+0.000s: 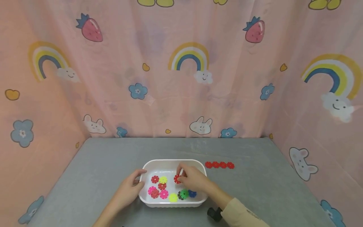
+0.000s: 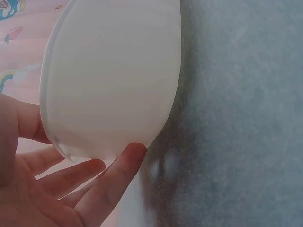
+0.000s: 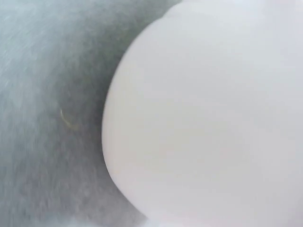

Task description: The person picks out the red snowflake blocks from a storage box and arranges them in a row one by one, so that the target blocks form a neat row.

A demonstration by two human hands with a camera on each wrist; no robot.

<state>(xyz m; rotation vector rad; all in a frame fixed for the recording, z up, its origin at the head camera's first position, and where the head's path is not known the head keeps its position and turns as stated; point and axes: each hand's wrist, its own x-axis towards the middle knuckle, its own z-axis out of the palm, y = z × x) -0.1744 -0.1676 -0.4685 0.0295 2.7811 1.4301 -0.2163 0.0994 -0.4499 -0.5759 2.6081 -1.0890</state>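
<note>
A white plastic tray [image 1: 173, 205] holds several notched flower-shaped discs. My left hand [image 1: 129, 188] grips its left end; in the left wrist view, the hand's fingertips [image 2: 135, 153] press the outer wall. Over the inside of the tray, my right hand [image 1: 194, 178] pinches a red notched disc [image 1: 177, 179] between thumb and fingers. Left of it lie a red disc [image 1: 155, 179], a yellow one [image 1: 163, 180] and pink ones [image 1: 164, 194]. Green discs [image 1: 184, 194] and a blue disc [image 1: 192, 193] sit near the front right. Only the tray's pale wall [image 3: 199, 123] fills the right wrist view.
On the grey table [image 1: 113, 154], a row of red discs [image 1: 219, 165] lies beyond the tray's back right corner. A small black object [image 1: 214, 214] is by the right sleeve [image 1: 241, 214]. A pink patterned curtain [image 1: 170, 104] surrounds the back and sides.
</note>
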